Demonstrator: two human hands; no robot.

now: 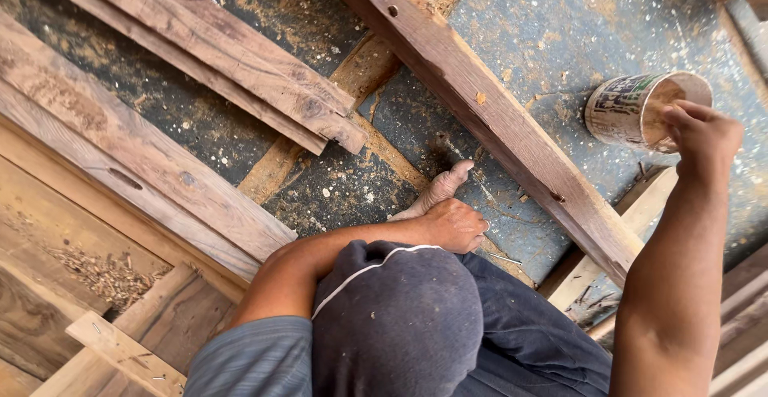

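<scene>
Reaching into the tilted paper-labelled can (640, 109), the right hand (704, 135) is dipping its bunched fingers (680, 115) inside. The left hand (454, 225) is resting loosely curled on the knee (400, 301), beside the long wooden beam (488, 109) on the dusty floor (576, 37).

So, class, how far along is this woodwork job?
Done: shavings on the boards show wood already worked. In hand: right hand at the mouth of the tin can, left hand fisted by the foot. Left: the long beam seemingly lies loose across the floor.
</scene>
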